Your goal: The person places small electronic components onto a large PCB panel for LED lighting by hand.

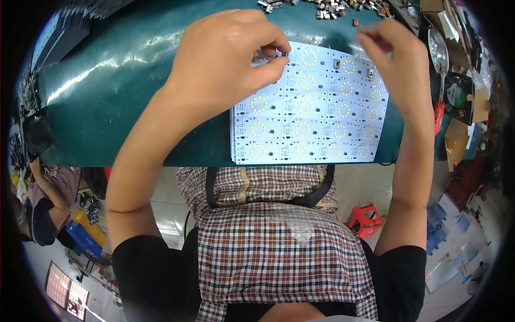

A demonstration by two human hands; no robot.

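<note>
Apron of checked brown, white and dark blue cloth [284, 252] covers my body, nearest to me. Beyond it, at the near edge of the smooth green desk [107, 115], lies the flat white circuit-board panel [323, 129], printed with rows of yellow rings made of small dots. My left hand [228, 51] is over the upper left corner of this panel; its thumb and first finger are pinched together on a small dark and silver piece, which is mostly hidden by them. My right hand [403, 61] is raised near the upper right corner; its thumb and finger tips are close to each other but blurred, so I cannot tell if they hold something. Between my two hands, two small silver box-shaped components [336, 64] sit on the upper part of the panel. Farthest, at the back of the desk, is the loose pile of small silver and brown metal components [343, 8].
</note>
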